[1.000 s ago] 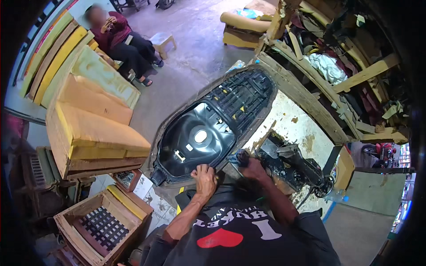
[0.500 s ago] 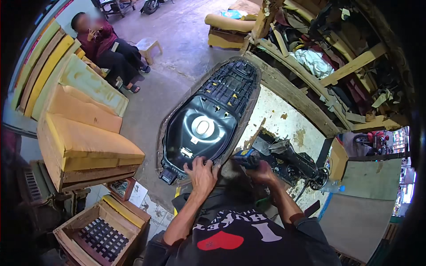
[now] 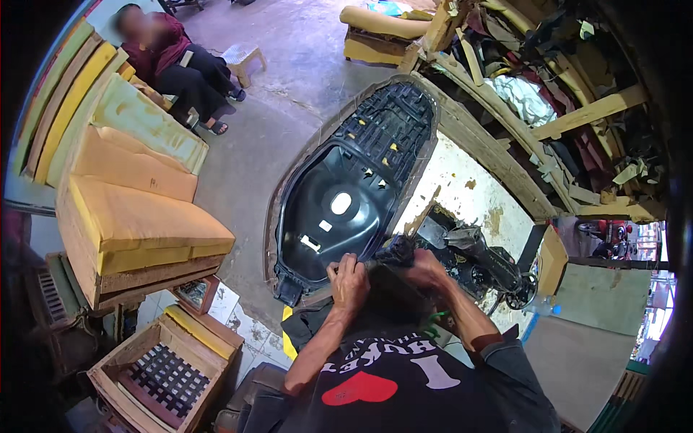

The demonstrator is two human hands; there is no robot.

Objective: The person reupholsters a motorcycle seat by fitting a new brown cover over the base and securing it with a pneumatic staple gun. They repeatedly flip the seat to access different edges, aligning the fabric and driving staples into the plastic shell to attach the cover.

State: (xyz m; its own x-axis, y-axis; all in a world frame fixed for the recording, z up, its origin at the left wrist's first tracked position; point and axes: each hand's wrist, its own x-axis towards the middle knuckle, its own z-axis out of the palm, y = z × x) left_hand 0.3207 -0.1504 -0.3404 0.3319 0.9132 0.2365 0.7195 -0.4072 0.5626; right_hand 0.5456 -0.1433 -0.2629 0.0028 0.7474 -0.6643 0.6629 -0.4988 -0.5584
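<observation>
Frame ctr: our left hand (image 3: 349, 280) fingers pinch upturned seat base (image 3: 354, 187) edge, right hand (image 3: 426, 268) grips dark tool (image 3: 395, 254); cover mostly unfastened.

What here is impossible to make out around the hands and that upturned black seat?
- Tool in the right hand: head view, mostly covered by the fingers; its kind is unclear.
- Near edge of the black seat base: hidden under the left hand.
- Sewing machine: partly behind the right forearm.
</observation>
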